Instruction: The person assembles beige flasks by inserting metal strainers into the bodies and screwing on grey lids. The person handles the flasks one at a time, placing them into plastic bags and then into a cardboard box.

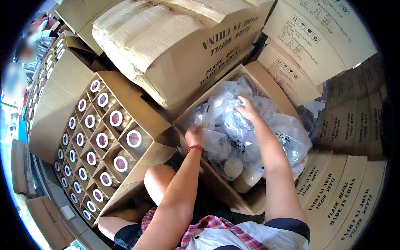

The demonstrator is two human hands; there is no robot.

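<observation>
An open cardboard box (225, 196) in front of me holds a heap of clear plastic bags (287, 133) with dark print. Pale rounded items (233, 168) show through and below the plastic. My right hand (247, 109) is closed on a bunched clear plastic bag (235, 116) near the middle of the heap. At the box's left side, my left hand (194, 136), with a red bead bracelet at the wrist, has its fingers curled together on the edge of the plastic. Its fingertips are partly hidden.
On the left stands a divided carton (133, 166) with several white-ringed round tops (116, 118) in its cells. A large closed carton (166, 46) lies behind. Printed cartons (333, 187) stand at the right. Another person (35, 52) is at the far left.
</observation>
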